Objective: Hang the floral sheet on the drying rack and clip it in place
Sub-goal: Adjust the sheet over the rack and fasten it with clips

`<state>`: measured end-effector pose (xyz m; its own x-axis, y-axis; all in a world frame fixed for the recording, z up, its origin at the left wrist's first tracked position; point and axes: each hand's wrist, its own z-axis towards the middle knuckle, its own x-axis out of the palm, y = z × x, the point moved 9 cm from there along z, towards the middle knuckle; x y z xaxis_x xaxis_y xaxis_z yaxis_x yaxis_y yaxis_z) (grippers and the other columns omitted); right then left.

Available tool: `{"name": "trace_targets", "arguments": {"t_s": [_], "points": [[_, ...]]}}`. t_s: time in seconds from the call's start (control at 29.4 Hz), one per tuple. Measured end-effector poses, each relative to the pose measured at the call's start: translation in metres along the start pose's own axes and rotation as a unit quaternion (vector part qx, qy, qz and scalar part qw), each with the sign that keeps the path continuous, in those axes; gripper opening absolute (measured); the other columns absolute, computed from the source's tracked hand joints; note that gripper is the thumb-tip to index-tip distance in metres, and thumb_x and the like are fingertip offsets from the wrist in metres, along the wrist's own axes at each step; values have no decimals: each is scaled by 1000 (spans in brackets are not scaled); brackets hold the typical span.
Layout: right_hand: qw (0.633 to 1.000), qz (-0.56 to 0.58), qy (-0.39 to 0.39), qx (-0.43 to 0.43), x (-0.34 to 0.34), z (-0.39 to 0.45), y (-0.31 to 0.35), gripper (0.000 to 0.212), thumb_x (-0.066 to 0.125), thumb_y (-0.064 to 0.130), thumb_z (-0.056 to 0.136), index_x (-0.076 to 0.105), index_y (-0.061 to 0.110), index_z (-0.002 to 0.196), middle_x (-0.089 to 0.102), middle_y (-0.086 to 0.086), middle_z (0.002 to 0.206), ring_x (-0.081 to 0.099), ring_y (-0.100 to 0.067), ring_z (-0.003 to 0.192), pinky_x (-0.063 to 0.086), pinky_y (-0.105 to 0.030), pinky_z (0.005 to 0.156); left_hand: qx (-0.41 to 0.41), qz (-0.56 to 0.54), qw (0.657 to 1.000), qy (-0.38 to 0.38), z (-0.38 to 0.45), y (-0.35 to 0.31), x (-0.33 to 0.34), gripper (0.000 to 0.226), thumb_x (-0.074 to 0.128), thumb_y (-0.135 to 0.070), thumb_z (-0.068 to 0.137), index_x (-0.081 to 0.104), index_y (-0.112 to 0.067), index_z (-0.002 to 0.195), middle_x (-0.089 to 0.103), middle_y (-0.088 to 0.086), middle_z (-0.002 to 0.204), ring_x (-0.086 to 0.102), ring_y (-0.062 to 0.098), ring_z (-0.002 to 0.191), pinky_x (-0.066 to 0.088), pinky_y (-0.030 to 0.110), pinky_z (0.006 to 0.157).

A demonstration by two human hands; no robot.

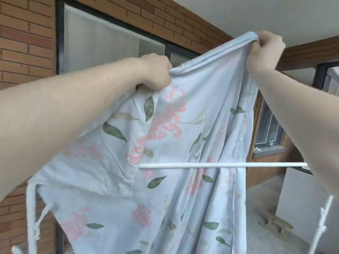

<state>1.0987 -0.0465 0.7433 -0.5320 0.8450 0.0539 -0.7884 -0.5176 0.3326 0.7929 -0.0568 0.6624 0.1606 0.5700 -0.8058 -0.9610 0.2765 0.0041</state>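
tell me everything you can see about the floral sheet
The floral sheet is thin pale-blue woven cloth printed with pink blossom clusters and green leaves, with a folded hem along its top edge. The left hand and the right hand grip that edge, the right higher, so it slopes. It hangs in loose folds, crossed by a white rack bar, not yet draped over it. No clips show.

I see both hands raised, holding the floral sheet [183,136] by its top hem. My left hand [157,72] grips the hem low, and my right hand [264,50] bunches it higher up. The pale blue cloth hangs down behind a white rack bar [220,165] that crosses in front of it. A brick wall [23,33] and a window [102,41] stand behind.
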Motion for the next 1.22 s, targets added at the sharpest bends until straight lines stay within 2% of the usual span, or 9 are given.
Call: {"name": "trace_targets", "arguments": {"t_s": [0.07, 0.2, 0.27, 0.41, 0.58, 0.68, 0.82, 1.05, 1.22], "points": [[998, -1, 15, -68, 2, 6, 27, 25, 43, 13, 78, 68, 13, 75, 65, -11, 77, 55, -19, 75, 41, -21, 77, -13, -35, 994, 107, -7, -9, 3, 13, 61, -22, 89, 65, -11, 95, 65, 11, 97, 66, 33, 87, 54, 36, 66], [992, 34, 64, -108, 19, -9, 56, 34, 48, 11, 77, 78, 24, 85, 70, 7, 86, 59, -6, 81, 40, -14, 71, 15, -105, 991, 82, 2, -61, 8, 87, 79, -56, 73, 39, -17, 140, 56, 1, 119, 60, 27, 101, 54, 36, 79], [988, 53, 79, -122, 21, -25, 60, 38, 49, 11, 78, 81, 21, 95, 73, 8, 92, 64, -5, 85, 47, -20, 75, 12, -119, 993, 24, 18, -80, 21, 71, 71, -43, 86, 39, -12, 141, 57, 7, 124, 59, 31, 101, 49, 35, 75], [991, 49, 65, -110, -1, -61, 29, 30, 54, 13, 83, 79, 16, 100, 69, 11, 95, 62, -4, 88, 51, -23, 82, -30, -228, 966, -121, 39, -69, 18, 14, 54, -19, 95, 67, -16, 100, 68, 9, 100, 65, 34, 95, 45, 34, 70], [985, -2, 166, 40, 3, -143, -65, 35, 79, 44, 80, 67, 25, 107, 68, 11, 97, 64, -7, 84, 54, -27, 76, -23, -275, 943, -187, 45, -82, 0, 21, 46, -5, 88, 63, -15, 79, 58, -1, 76, 60, 29, 82, 42, 30, 65], [921, -56, 341, 180, 28, -214, -122, 50, 81, 59, 69, 67, 30, 106, 71, 13, 101, 69, -9, 92, 58, -29, 79, -18, -265, 940, -213, 54, -96, -11, 21, 47, -6, 91, 64, -17, 85, 59, -3, 79, 60, 25, 83, 43, 30, 66], [823, -146, 507, 209, 45, -278, -153, 47, 74, 69, 72, 65, 23, 72, 67, 8, 77, 65, -13, 76, 48, -29, 64, -19, -237, 942, -237, 62, -96, -24, 18, 48, -8, 95, 58, -16, 82, 59, 0, 82, 57, 24, 80, 40, 32, 60], [824, -245, 487, 152, 44, -273, -177, 51, 37, 48, 105, 59, 9, 81, 60, -7, 74, 66, -34, 79, 47, -35, 68, -28, -224, 946, -231, 71, -86, -18, 18, 49, -4, 91, 64, -14, 88, 62, 5, 92, 56, 27, 82, 40, 32, 67], [882, -118, 206, 407, -26, -179, -247, 30, 46, 18, 104, 63, -5, 112, 70, -21, 89, 76, -37, 83, 64, -47, 79, -34, -162, 964, -207, 74, -69, -13, 26, 49, 0, 89, 68, -17, 90, 62, 6, 89, 56, 31, 85, 43, 34, 72]]}}
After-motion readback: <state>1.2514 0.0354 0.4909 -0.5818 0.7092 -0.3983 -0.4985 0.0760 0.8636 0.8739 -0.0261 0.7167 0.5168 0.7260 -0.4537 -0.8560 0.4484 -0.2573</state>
